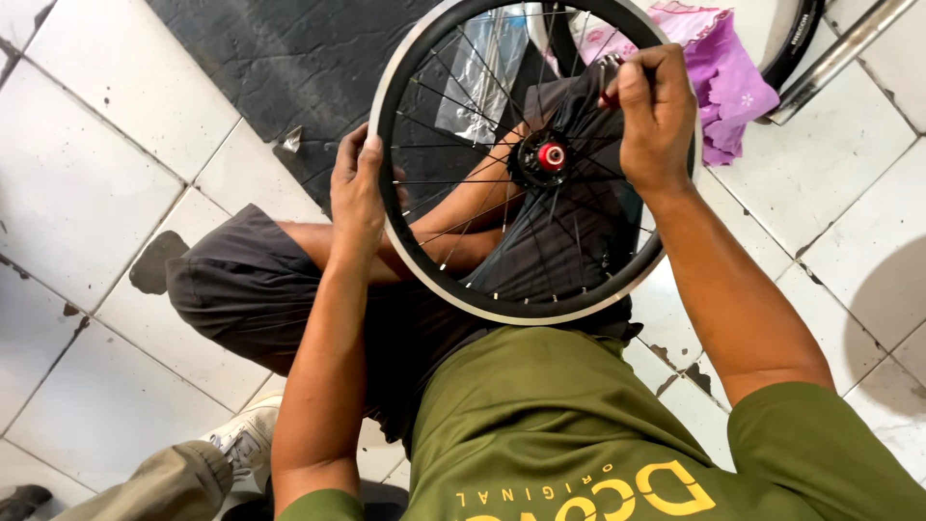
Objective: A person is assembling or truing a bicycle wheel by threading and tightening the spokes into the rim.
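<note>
Both grips are closed on a small bicycle wheel [535, 164] that a seated person steadies upright over the lap. Left hand [357, 193] wraps the rim [386, 145] on the side away from the hub, fingers curled over the silver edge and thumb pressed against it, a hold that seems meant to keep the wheel from turning. Right hand [656, 116] sits at the far side of the rim from the left, fingertips pinched tight around a small tool [610, 92] with a red part, set where a spoke [579, 116] meets the rim; what kind of tool it is cannot be told. Fingers there are drawn together with no gap showing.

Red-capped hub [551, 155] lies at the wheel's centre, between the two hands, with dark spokes fanning out to the rim. Behind the wheel, crossed legs in dark shorts [251, 289] support its lower edge, likely so both hands stay free for the rim. Beyond the wheel lie a purple cloth [728, 82], a black mat [280, 58] and a clear plastic bag [482, 72], all on a white tiled floor [87, 174]. A tyre [796, 39] and a metal bar [839, 58] lie past the cloth. A pale shoe [246, 439] belonging to someone else shows near the person's left elbow.
</note>
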